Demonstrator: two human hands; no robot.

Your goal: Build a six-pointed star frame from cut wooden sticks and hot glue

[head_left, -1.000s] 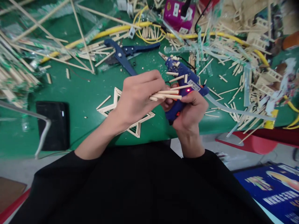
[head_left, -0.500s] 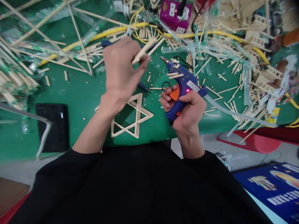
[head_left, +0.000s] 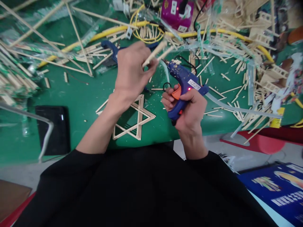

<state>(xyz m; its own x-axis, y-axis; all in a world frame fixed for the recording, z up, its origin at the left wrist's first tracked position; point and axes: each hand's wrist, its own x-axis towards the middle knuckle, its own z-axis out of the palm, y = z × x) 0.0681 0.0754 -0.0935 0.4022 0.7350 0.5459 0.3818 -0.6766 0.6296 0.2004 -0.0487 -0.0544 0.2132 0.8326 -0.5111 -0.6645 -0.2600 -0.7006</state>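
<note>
My left hand (head_left: pixel 133 72) is closed around a few short wooden sticks (head_left: pixel 155 54), whose ends point up and to the right and look blurred. My right hand (head_left: pixel 187 107) grips a blue glue gun (head_left: pixel 182 78) with its fingers at the orange trigger (head_left: pixel 176 93); a red light glows on its body. The nozzle points up and left, close to the sticks. Below my left forearm lies a star-shaped frame of wooden sticks (head_left: pixel 140 121), partly covered by the arm. A blue-handled tool (head_left: pixel 110 47) lies behind my left hand, mostly hidden.
A purple power socket box (head_left: pixel 177 14) and a yellow cable (head_left: pixel 109 32) lie at the back. Bundled sticks (head_left: pixel 17 75) and a black flat device (head_left: pixel 52 130) are on the left. Loose sticks and plastic wrappers (head_left: pixel 251 72) clutter the right. A red stool (head_left: pixel 265 143) stands below the table edge.
My left hand has moved right with the sticks, nearer the glue gun's nozzle. The two short sticks that lay on the gun are no longer seen there. My right hand has shifted slightly.
</note>
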